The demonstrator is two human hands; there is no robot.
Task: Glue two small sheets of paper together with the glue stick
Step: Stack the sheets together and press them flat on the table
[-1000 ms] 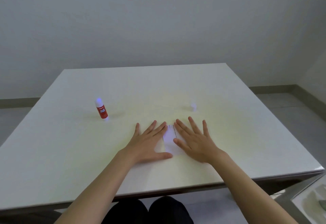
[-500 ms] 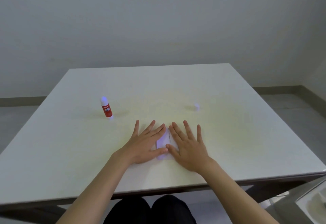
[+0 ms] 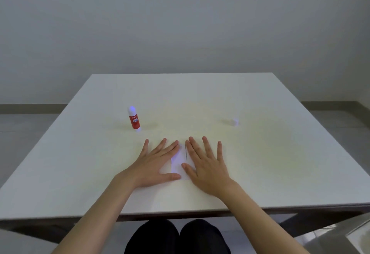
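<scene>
From the head camera, a square white table (image 3: 260, 173) with a smooth matte top fills the middle of the view, its near edge running across just above the person's dark-clothed knees (image 3: 176, 237). Behind it stands a plain pale grey wall (image 3: 180, 23) with a darker skirting band where it meets the grey floor (image 3: 24, 121).

A red-labelled glue stick with a white cap (image 3: 134, 120) stands upright on the left part of the table, well apart from the hands. On the right part lies a small white object (image 3: 235, 121), too small and blurred to identify.

Near the front centre, a small white rectangular sheet of paper (image 3: 178, 162) lies flat on the table; a faint line of print runs along its right side. Whether a second sheet lies under it cannot be told.

The left hand (image 3: 154, 163) lies palm down, fingers spread, its thumb and index finger resting on the paper's left side. The right hand (image 3: 208, 165) lies likewise flat and spread, thumb and index finger on the paper's right side. Neither hand grips anything.
</scene>
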